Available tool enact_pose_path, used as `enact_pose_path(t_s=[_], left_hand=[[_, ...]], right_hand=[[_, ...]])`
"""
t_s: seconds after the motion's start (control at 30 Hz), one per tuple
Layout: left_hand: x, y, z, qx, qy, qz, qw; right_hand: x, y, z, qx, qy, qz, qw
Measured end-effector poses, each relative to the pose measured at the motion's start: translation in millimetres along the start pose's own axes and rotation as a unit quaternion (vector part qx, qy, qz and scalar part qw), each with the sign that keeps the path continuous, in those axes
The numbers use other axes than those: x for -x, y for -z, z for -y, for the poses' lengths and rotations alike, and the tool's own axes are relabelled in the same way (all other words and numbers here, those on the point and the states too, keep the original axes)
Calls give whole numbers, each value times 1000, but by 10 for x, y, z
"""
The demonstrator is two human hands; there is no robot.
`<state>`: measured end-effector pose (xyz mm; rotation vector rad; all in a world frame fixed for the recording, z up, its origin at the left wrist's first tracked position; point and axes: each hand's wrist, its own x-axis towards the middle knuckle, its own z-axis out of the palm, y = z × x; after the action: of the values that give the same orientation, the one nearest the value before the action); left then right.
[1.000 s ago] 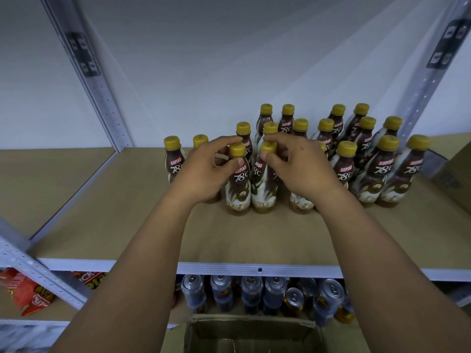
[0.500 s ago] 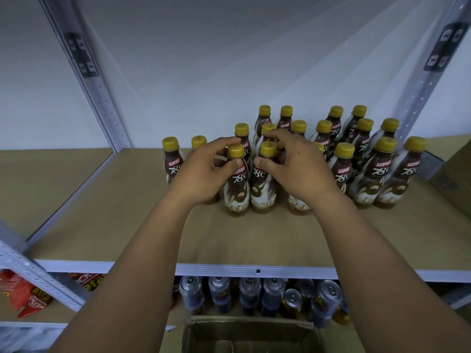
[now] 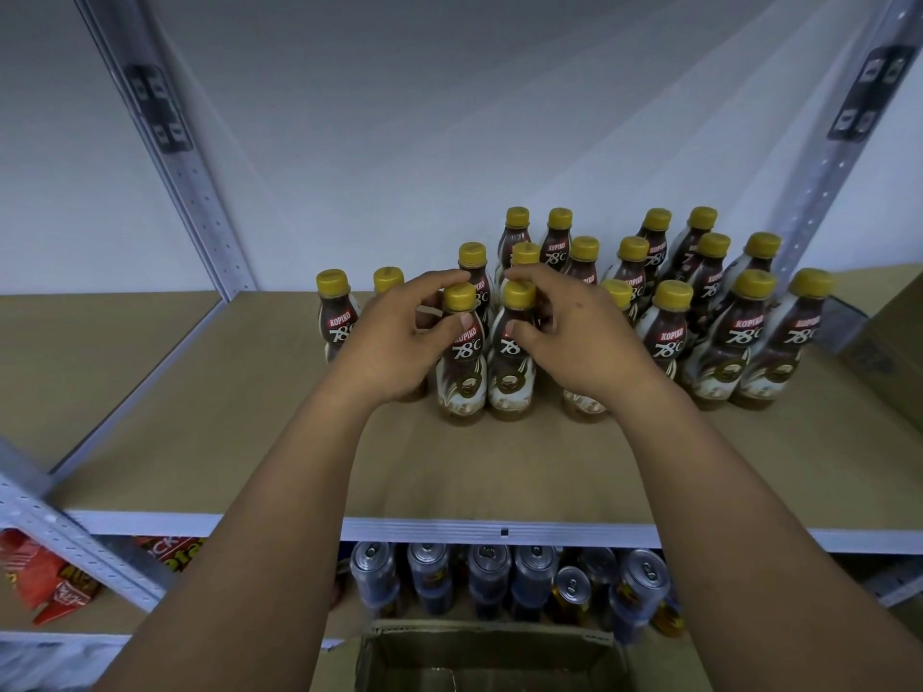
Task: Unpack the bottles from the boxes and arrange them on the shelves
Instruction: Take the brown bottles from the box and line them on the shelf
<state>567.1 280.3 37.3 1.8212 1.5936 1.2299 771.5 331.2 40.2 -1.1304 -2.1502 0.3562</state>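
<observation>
Standing upright and just beside each other at the centre of the frame, the left front bottle (image 3: 462, 372) and the right front bottle (image 3: 510, 377) form the near edge of the group on the shelf (image 3: 449, 472). Their long axes are vertical, caps up.

The left hand (image 3: 394, 342) comes in from the lower left and grips the left front bottle at the neck, with its thumb on the shoulder just under the cap and its fingers curled round the far side. The right hand (image 3: 579, 337) mirrors it from the lower right, with its thumb on the neck of the right front bottle and its fingers hooked over behind the cap. Each hand is nearer its own bottle, and neither reaches across the other.

The rest of the bottles (image 3: 669, 332) stand in rows toward the right of the frame. One bottle (image 3: 335, 317) stands apart at centre left. Another bottle is partly hidden behind each hand.

Both bottles look seated on the board, so the step in hand is probably a last nudge into line. Any push would have to stay low and level, since a shove at the neck could tip a bottle into its neighbours.

The open box (image 3: 489, 651) sits at the bottom centre, below the cans (image 3: 529, 576) on the lower shelf.
</observation>
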Motion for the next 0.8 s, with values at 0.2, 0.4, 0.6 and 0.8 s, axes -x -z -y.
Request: enact_pose_path(t_s=[0.2, 0.4, 0.6, 0.8], left_hand=[[5, 6, 0, 1, 0, 4, 1000], [2, 9, 0, 4, 18, 11, 1000], [5, 10, 5, 5, 14, 13, 1000], [-10, -15, 53, 8, 8, 11, 1000]], right_hand=[[-2, -21, -6, -13, -11, -30, 999], [-20, -72, -12, -3, -22, -71, 997], [-14, -29, -1, -16, -15, -46, 999], [0, -1, -12, -32, -10, -20, 999]])
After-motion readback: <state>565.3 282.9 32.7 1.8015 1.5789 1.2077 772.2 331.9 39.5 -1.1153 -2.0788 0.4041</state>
